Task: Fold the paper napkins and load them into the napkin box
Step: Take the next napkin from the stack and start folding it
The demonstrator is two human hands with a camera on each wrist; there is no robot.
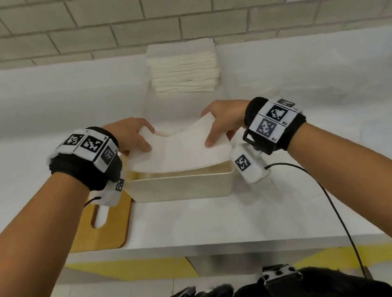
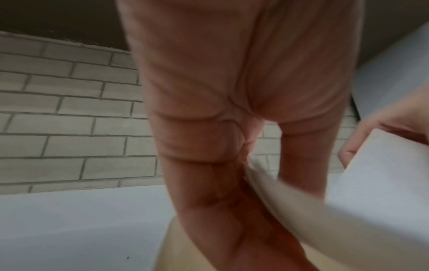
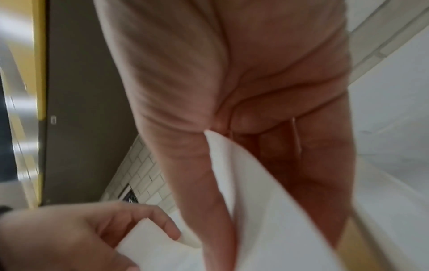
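Note:
A folded white napkin (image 1: 177,150) sags just above the open cream napkin box (image 1: 181,185) in the head view. My left hand (image 1: 133,136) pinches its left end, thumb on top and fingers beneath. My right hand (image 1: 221,122) pinches its right end the same way. In the left wrist view my left hand (image 2: 232,146) grips the napkin (image 2: 348,210), with the right hand (image 2: 383,132) beyond. The right wrist view shows my right hand (image 3: 220,128) holding the napkin (image 3: 267,210), and the left hand (image 3: 81,234) on its far end. The box's inside is mostly hidden by the napkin.
A tall stack of unfolded white napkins (image 1: 183,70) stands behind the box near the brick wall (image 1: 171,9). A wooden lid with a slot (image 1: 99,220) lies left of the box. The white counter's front edge (image 1: 227,244) runs below. A cable (image 1: 334,205) trails from my right wrist.

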